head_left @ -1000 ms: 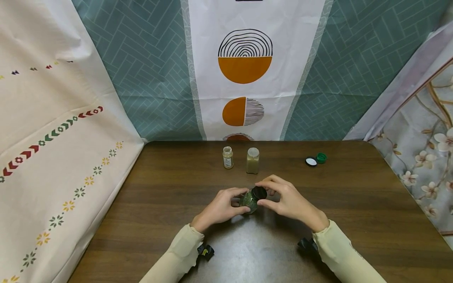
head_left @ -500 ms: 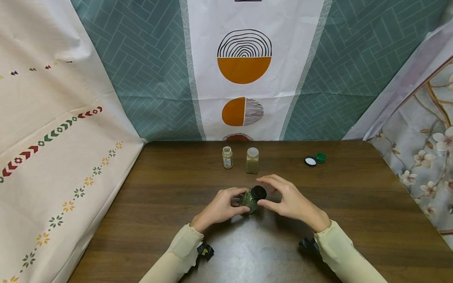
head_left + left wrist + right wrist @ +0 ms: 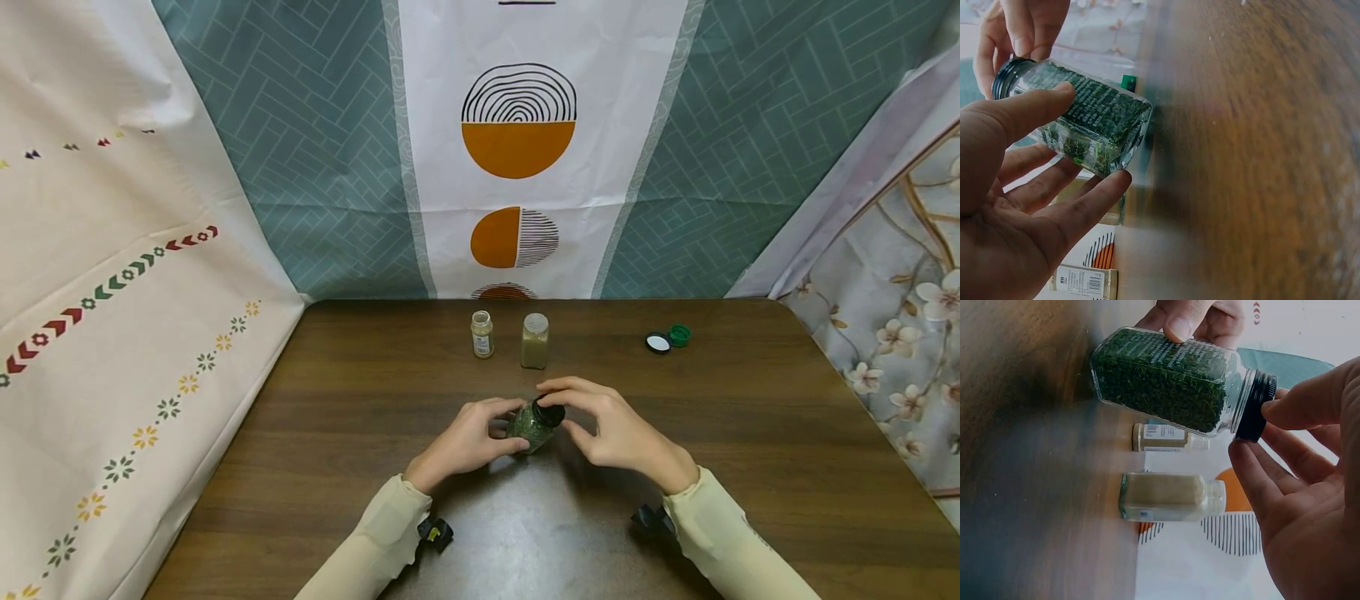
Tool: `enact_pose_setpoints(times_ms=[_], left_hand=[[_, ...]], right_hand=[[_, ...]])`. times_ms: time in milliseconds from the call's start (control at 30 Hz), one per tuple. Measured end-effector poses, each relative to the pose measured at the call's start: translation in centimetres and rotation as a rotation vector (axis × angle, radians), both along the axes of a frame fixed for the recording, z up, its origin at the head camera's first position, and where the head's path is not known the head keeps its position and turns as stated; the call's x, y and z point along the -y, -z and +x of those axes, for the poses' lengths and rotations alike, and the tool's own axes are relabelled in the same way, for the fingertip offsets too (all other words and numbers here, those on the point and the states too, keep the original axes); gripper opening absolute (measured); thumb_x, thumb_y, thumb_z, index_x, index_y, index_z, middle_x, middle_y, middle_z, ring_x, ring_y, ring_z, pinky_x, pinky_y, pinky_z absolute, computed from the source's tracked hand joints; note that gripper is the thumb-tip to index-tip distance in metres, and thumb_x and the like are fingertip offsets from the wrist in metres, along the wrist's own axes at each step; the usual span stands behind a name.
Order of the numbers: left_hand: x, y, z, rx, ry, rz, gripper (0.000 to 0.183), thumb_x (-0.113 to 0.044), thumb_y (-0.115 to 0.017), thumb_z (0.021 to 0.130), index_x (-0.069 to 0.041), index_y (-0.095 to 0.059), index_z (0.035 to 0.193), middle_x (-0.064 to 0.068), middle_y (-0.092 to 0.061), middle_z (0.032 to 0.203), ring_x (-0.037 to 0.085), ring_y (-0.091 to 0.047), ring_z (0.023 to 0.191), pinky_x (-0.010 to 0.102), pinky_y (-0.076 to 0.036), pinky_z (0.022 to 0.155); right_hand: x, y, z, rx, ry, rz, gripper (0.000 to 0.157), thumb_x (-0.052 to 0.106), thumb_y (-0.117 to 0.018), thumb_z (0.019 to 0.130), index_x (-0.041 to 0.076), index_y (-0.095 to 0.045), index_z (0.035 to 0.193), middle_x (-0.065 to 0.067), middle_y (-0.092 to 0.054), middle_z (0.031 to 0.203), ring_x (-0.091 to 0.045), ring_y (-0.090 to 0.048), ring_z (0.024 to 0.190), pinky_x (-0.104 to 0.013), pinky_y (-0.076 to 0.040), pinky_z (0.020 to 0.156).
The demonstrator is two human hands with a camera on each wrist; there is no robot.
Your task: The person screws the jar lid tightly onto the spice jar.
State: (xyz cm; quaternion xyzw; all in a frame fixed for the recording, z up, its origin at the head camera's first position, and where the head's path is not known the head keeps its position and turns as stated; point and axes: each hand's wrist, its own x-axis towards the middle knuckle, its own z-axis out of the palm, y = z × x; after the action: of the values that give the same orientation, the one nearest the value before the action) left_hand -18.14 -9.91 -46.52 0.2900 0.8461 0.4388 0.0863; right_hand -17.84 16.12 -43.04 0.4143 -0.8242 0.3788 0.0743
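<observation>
A clear glass spice jar (image 3: 529,428) of dried green herbs is tilted to the right, its black lid (image 3: 1256,406) still on the neck. My left hand (image 3: 471,437) grips the jar's body between thumb and fingers, as the left wrist view (image 3: 1094,115) also shows of the jar. At the lid, my right hand (image 3: 611,423) has thumb and fingertips pinching the rim. Whether the jar's base touches the table cannot be seen surely.
Behind the hands stand a small lidless jar (image 3: 482,335) and a square jar (image 3: 535,342) of pale powder. A black lid (image 3: 658,342) and a green cap (image 3: 680,335) lie at the back right of the wooden table (image 3: 360,392).
The right hand's fingers loosened from the lid half a second ago, then came round onto it again in a turned position. The left hand keeps its grip on the jar.
</observation>
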Motion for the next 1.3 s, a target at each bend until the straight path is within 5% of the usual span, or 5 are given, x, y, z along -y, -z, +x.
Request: enact_pose_setpoints(times_ms=[367, 700, 1033, 1300], left_hand=[[-0.01, 0.10, -0.09, 0.003, 0.000, 0.001, 0.049, -0.021, -0.078, 0.094, -0.009, -0.063, 0.139, 0.010, -0.066, 0.137, 0.028, -0.069, 0.119, 0.030, -0.062, 0.088], [-0.07, 0.14, -0.13, -0.003, -0.004, 0.001, 0.048, -0.020, -0.079, 0.093, -0.009, -0.064, 0.138, 0.010, -0.067, 0.135, 0.027, -0.071, 0.115, 0.028, -0.062, 0.088], [-0.11, 0.21, -0.16, -0.009, -0.004, 0.009, 0.048, -0.017, -0.079, 0.093, -0.007, -0.064, 0.137, 0.011, -0.067, 0.134, 0.025, -0.072, 0.112, 0.028, -0.062, 0.087], [-0.09, 0.09, -0.01, -0.002, -0.001, 0.008, 0.049, -0.019, -0.079, 0.093, -0.007, -0.063, 0.138, 0.011, -0.066, 0.136, 0.025, -0.072, 0.113, 0.030, -0.061, 0.090]], right_hand=[[-0.05, 0.30, -0.32, -0.014, -0.003, -0.041, 0.037, -0.004, -0.077, 0.086, 0.006, -0.072, 0.122, -0.012, -0.067, 0.128, -0.023, -0.069, 0.102, -0.039, -0.063, 0.078], [-0.08, 0.65, -0.45, -0.045, 0.066, -0.024, 0.032, 0.011, -0.082, 0.088, 0.010, -0.073, 0.119, -0.004, -0.067, 0.119, -0.010, -0.063, 0.082, -0.028, -0.057, 0.067], [-0.14, 0.46, -0.26, -0.010, 0.114, -0.006, 0.043, 0.022, -0.086, 0.086, 0.012, -0.070, 0.124, 0.000, -0.067, 0.122, -0.017, -0.067, 0.100, -0.036, -0.062, 0.076], [0.14, 0.15, -0.12, -0.034, 0.051, 0.005, 0.046, 0.013, -0.081, 0.089, 0.010, -0.065, 0.133, -0.007, -0.063, 0.137, -0.023, -0.066, 0.119, -0.043, -0.060, 0.093]])
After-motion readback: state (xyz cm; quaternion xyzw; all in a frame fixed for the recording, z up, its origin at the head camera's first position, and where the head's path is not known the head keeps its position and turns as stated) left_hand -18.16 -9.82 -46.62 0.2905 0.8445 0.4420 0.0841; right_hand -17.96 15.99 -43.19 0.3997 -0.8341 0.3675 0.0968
